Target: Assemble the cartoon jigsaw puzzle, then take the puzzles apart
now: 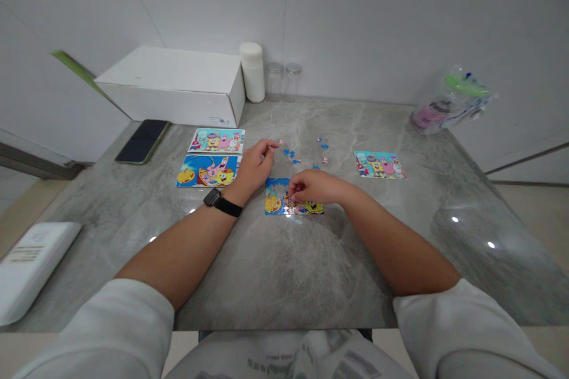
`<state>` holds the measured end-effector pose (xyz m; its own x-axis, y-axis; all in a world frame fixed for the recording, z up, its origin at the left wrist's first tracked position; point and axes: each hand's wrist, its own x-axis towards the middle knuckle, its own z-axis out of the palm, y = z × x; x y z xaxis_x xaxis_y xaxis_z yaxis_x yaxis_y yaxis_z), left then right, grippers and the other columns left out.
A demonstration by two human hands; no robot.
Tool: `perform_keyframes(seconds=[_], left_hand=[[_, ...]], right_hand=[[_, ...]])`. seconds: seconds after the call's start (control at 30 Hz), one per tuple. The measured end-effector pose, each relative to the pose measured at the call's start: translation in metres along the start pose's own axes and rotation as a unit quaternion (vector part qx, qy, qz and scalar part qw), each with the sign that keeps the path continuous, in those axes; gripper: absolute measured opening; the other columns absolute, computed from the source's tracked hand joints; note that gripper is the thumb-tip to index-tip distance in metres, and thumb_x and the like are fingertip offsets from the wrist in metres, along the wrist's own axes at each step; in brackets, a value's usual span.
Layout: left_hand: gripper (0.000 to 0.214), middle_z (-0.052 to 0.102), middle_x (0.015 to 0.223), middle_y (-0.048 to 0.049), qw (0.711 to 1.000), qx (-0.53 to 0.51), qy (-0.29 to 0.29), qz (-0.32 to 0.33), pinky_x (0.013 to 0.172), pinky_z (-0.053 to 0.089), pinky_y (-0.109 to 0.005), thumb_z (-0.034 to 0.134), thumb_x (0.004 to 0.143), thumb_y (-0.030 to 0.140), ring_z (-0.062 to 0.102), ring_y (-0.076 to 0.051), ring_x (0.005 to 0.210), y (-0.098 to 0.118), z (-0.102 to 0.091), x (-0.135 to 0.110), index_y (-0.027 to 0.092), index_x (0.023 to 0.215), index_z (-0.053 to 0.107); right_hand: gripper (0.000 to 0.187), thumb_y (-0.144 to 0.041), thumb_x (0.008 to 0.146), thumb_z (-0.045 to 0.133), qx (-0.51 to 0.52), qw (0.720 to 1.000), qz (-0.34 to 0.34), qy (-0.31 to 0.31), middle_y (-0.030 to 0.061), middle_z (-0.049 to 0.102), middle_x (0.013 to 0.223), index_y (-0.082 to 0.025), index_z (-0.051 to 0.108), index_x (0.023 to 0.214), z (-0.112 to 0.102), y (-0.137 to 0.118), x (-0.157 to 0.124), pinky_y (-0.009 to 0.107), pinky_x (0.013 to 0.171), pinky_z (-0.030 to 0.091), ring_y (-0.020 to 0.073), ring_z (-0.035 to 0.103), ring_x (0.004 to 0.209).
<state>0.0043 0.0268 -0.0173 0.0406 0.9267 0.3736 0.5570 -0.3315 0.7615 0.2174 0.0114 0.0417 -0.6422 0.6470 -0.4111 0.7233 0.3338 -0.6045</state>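
A partly assembled jigsaw puzzle with a cartoon picture lies in front of me, with a gap in its upper part. My right hand is over it, fingers pinched on what looks like a puzzle piece, mostly hidden by the fingertips. To the puzzle's upper left, my left hand rests on the table, fingers loosely bent and thumb apart, holding nothing visible. Several loose puzzle pieces are scattered beyond both hands. A blue cartoon picture card lies beside my left wrist, which wears a black watch.
Another cartoon card lies behind the blue one, and a similar one on the right. A phone, white box, white bottle and two clear glasses stand or lie behind. A bagged cup is far right; a white device, left.
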Motion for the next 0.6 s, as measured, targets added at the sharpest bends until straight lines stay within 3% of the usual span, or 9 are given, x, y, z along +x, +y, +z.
perform_keyframes(seconds=[0.6], left_hand=[[0.024,0.064,0.081,-0.0001,1.000,-0.004,0.001,0.012,0.073,0.046,-0.030,0.049,0.104,0.029,0.062,-0.018,0.080,0.0018,-0.0006,-0.0007,0.022,0.115,0.069]], right_hand=[[0.009,-0.016,0.083,0.073,-0.017,1.000,0.000,0.024,0.0002,0.077,0.080,-0.020,0.078,0.088,0.0069,0.0030,0.0046,0.024,0.065,0.042,0.0150,0.067,0.073]])
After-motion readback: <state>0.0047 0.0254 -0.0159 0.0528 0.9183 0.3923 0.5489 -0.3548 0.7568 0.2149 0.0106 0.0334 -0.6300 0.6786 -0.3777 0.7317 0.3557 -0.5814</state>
